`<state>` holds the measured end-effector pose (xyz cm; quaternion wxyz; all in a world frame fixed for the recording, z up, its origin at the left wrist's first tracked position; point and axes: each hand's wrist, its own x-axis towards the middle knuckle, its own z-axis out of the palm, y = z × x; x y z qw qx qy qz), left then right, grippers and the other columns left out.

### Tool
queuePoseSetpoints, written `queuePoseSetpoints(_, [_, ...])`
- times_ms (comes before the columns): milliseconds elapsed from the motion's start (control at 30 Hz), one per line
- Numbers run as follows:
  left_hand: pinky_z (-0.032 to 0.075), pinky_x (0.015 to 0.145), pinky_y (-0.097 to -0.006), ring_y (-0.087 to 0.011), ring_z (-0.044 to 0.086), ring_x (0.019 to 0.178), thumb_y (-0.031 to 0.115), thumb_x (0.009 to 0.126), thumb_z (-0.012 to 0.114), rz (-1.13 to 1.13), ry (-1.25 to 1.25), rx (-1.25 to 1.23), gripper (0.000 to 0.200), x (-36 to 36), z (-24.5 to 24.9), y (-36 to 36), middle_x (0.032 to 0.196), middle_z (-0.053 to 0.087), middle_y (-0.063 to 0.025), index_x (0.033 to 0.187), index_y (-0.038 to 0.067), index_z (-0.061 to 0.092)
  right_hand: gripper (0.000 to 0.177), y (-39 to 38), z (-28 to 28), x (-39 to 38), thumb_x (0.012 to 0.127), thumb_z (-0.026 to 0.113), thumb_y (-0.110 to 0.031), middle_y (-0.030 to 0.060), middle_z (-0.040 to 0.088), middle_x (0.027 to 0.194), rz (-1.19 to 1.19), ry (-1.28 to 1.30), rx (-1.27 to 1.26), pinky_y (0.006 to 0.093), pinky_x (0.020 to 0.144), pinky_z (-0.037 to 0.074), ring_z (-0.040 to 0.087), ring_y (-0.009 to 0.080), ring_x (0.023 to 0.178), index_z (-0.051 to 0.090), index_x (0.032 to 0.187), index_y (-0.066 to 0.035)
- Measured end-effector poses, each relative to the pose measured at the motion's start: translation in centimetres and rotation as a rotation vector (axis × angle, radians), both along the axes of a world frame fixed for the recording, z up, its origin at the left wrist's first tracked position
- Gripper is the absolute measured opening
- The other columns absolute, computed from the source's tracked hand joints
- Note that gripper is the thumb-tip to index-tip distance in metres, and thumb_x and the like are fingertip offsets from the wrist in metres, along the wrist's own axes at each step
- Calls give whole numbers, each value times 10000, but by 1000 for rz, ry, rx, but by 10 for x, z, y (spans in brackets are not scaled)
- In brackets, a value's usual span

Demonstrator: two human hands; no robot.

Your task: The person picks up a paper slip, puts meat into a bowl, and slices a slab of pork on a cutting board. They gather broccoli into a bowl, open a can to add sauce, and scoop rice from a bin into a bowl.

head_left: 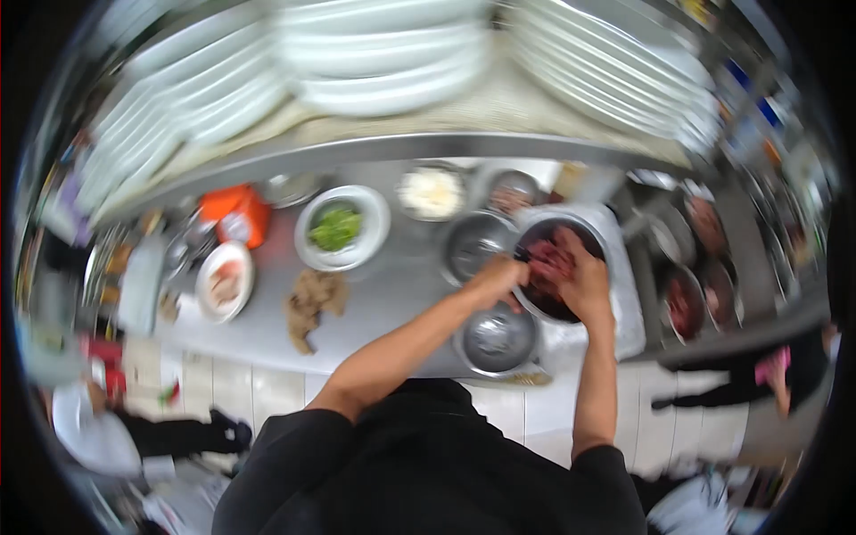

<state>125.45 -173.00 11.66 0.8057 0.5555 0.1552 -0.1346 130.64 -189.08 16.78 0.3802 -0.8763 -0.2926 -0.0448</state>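
At the worktop's near edge sits an empty steel bowl (497, 339). Just beyond it, towards the right end, both hands are in a dark bowl (596, 239) of red meat (548, 260). The left hand (499, 276) is at its rim and the right hand (584, 278) lies over the meat. With the blur I cannot tell whether either hand grips. Further back stand a bowl of greens (341, 230) and stacked plates (383, 53).

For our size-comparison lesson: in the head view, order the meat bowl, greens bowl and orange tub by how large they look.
1. meat bowl and greens bowl: too alike to rank; fisheye blur adds doubt.
2. orange tub: clearly smallest.
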Motion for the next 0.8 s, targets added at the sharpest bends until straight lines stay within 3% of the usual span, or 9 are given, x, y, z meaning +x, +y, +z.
queuePoseSetpoints(67, [486, 399, -391, -274, 556, 501, 62, 677, 484, 130, -7, 19, 177, -27, 10, 24, 657, 542, -145, 796, -51, 547, 452, 36, 5, -13, 628, 796, -232, 156, 635, 1028, 83, 198, 253, 355, 762, 506, 642, 265, 890, 632, 1015, -68])
queuePoseSetpoints(133, [477, 391, -383, -268, 561, 508, 58, 671, 477, 257, 47, 13, 201, -49, 2, 55, 663, 552, -148, 820, -52, 555, 414, 78, 48, -38, 626, 798, -284, 160, 636, 1014, -90, 92, -288, 352, 687, 507, 649, 264, 829, 647, 947, -70])
queuePoseSetpoints(300, [459, 373, -359, -271, 563, 454, 78, 674, 471, 345, 64, 11, 235, -127, 16, 141, 635, 564, -153, 861, -47, 541, 182, 183, 37, -66, 763, 687, -182, 148, 567, 783, 329, -197, 49, 378, 642, 457, 580, 315, 709, 623, 855, -39])
queuePoseSetpoints(400, [468, 361, -371, -311, 599, 479, 76, 693, 454, 537, -24, -16, 224, -170, 21, 204, 634, 575, -218, 850, -71, 515, 123, 268, 14, -77, 751, 649, -76, 157, 567, 791, 576, -79, 25, 391, 670, 462, 582, 324, 728, 616, 858, -26])
queuePoseSetpoints(533, [447, 377, -392, -308, 567, 456, 120, 710, 433, 712, 40, 62, 187, -212, 20, 313, 629, 572, -214, 775, -38, 511, 168, 399, 2, -110, 729, 615, -32, 118, 577, 805, 727, -74, 47, 343, 703, 469, 584, 277, 752, 618, 896, -49])
queuePoseSetpoints(567, [432, 374, -387, -314, 540, 433, 150, 707, 423, 766, 36, 132, 185, -221, 28, 337, 620, 564, -205, 724, -14, 507, 173, 432, 6, -118, 736, 550, -35, 157, 585, 906, 767, -9, -3, 374, 771, 458, 579, 309, 850, 617, 894, -56])
queuePoseSetpoints(633, [435, 376, -390, -290, 540, 431, 132, 708, 430, 861, 106, 200, 139, -232, 25, 398, 601, 557, -200, 734, 12, 493, 240, 493, 14, -134, 767, 538, -17, 151, 615, 972, 825, 149, -144, 323, 797, 462, 584, 240, 945, 608, 994, -51])
queuePoseSetpoints(700, [397, 289, -334, -250, 520, 353, 103, 693, 430, 956, -23, 331, 152, -242, 31, 445, 535, 539, -176, 769, -6, 504, 273, 556, 1, -147, 809, 511, -85, 166, 594, 1089, 906, 309, -53, 321, 880, 431, 549, 229, 1057, 588, 1067, -44])
queuePoseSetpoints(800, [395, 294, -337, -242, 516, 353, 55, 667, 417, 996, 37, 239, 162, -249, 16, 517, 514, 515, -160, 792, -11, 498, 339, 576, 51, -181, 838, 510, -182, 164, 557, 1172, 756, 25, -334, 337, 938, 396, 528, 263, 1094, 551, 1144, -42])
